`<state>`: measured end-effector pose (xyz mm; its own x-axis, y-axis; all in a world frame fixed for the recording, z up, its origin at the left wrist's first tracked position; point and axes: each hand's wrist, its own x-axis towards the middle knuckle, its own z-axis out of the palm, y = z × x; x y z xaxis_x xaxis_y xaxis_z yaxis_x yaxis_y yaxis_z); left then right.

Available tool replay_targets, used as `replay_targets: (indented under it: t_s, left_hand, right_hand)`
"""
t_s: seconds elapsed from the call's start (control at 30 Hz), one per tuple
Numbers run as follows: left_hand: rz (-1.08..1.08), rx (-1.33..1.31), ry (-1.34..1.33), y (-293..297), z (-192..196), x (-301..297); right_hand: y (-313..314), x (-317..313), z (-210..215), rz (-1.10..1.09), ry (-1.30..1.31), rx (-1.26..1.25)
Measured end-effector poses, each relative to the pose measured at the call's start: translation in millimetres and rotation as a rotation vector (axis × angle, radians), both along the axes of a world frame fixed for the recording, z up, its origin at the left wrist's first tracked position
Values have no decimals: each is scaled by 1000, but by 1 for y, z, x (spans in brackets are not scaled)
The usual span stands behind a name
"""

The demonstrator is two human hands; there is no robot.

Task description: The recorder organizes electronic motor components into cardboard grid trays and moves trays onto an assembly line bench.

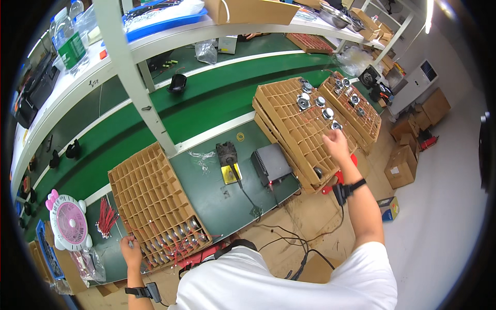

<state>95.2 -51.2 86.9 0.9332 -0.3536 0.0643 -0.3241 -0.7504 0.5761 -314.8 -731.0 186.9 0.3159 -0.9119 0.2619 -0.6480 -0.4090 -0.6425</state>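
My left hand (131, 250) rests at the near left corner of a brown cardboard divider tray (150, 191), its fingers closed on something small that I cannot make out. Several small speakers with red wires (175, 240) fill that tray's near rows. My right hand (336, 143) reaches out over a second stack of divider trays (289, 124) to the right, fingers spread and empty, close to a small round silver speaker (336, 125). More silver speakers (304, 101) sit in that tray's far cells.
A soldering iron stand (228, 160) and a dark power unit (270, 164) sit between the trays. A bundle of red wires (106, 217) and a pink fan (70, 223) lie at left. A green conveyor belt (206, 98) runs behind. Cardboard boxes (400, 165) stand on the floor at right.
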Motion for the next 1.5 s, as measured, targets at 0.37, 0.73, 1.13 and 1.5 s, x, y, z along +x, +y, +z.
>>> replay_targets:
  t_s: [0.37, 0.73, 1.13, 1.5]
  left_hand:
    - [185, -108, 91, -36, 45, -68]
    - [58, -266, 88, -97, 87, -93]
    - [-626, -500, 155, -257, 208, -131]
    - [253, -743, 1141, -149, 151, -137]
  right_hand:
    - [-133, 119, -28, 60, 419, -179]
    - [-84, 35, 58, 290, -814, 619]
    - [134, 103, 88, 1039, -975, 1242]
    - [341, 206, 54, 1175, -525, 1494]
